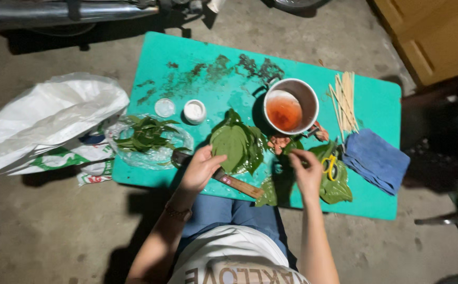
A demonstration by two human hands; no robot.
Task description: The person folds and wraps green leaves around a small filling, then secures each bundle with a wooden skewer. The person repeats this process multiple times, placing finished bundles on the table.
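Observation:
My left hand [200,169] rests on the edge of a stack of broad green leaves [237,143] lying on a teal table [197,52]. A knife with a wooden handle [239,184] lies under that hand, pointing right. My right hand [308,171] pinches a green leaf [292,145] just below a metal pot of orange liquid [287,109]. More leaves [337,189] and yellow-handled scissors [328,164] lie right of that hand.
A clear bag of narrow leaves [147,138] lies at the table's left end, with a white jar [194,111] and its lid [164,107] behind it. Thin wooden sticks [345,100] and a blue cloth [376,159] are at the right. A white sack [45,121] is on the floor.

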